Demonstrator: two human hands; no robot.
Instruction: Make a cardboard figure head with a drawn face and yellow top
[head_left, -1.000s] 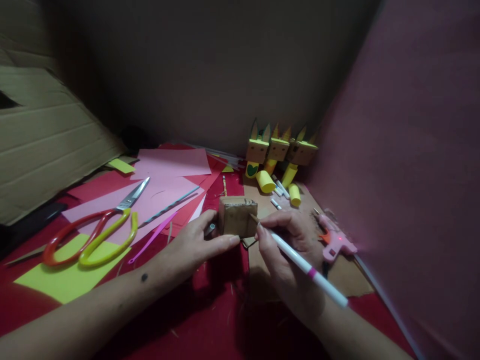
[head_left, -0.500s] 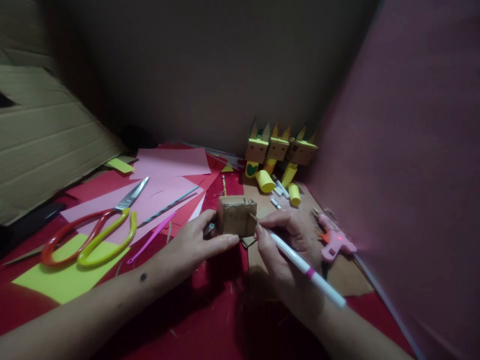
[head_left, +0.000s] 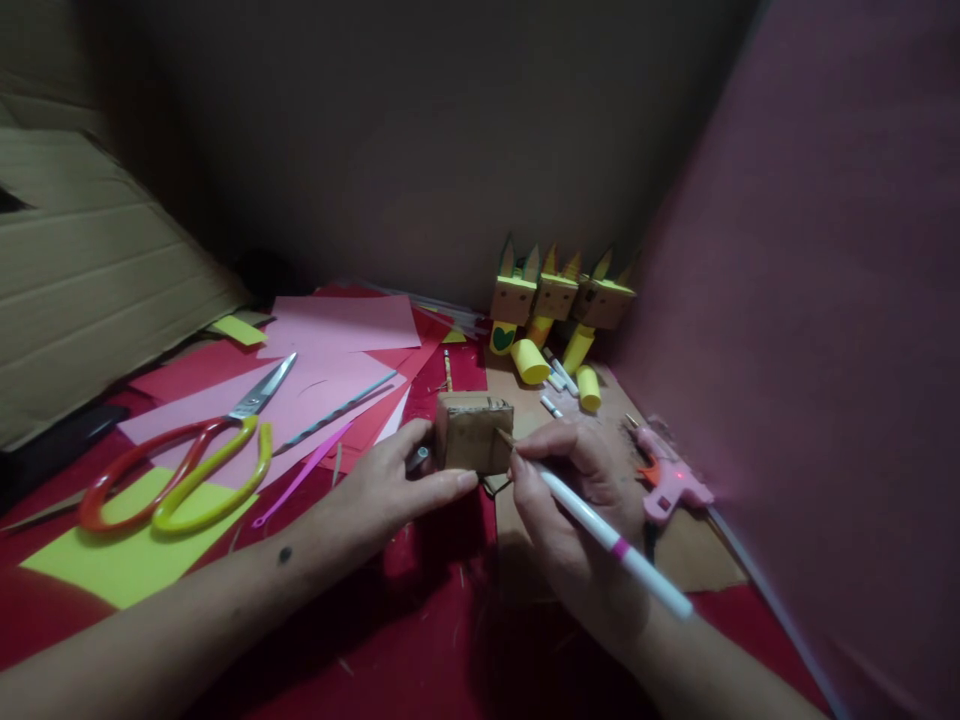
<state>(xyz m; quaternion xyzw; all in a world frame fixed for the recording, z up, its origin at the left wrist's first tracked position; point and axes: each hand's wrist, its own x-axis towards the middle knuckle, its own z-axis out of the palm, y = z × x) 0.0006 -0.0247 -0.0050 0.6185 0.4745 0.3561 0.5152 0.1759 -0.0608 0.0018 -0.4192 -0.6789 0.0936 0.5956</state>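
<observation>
My left hand (head_left: 397, 470) is closed round the left side of a small brown cardboard box (head_left: 480, 440), its thumb along the lower edge. A small pale cylinder, perhaps a pen cap (head_left: 418, 459), shows between thumb and fingers of that hand. Faint marks are on the box's front face. In my right hand (head_left: 566, 490) a white marker (head_left: 611, 540) with a purple band is pinched, slanting down to the right. Its tip touches or nearly touches the right part of the box's front. My right fingers are close beside the box.
Cardboard figures with pointed ears (head_left: 555, 298) stand at the back, with yellow paper rolls (head_left: 531, 362) before them. A pink glue gun (head_left: 671, 480) lies right on a cardboard sheet (head_left: 705, 555). To the left are scissors (head_left: 255, 400), pink paper (head_left: 341, 325) and a yellow sheet (head_left: 112, 560).
Hardly anything differs. Both hands, the box and the marker keep nearly the same place; the view has shifted very slightly.
</observation>
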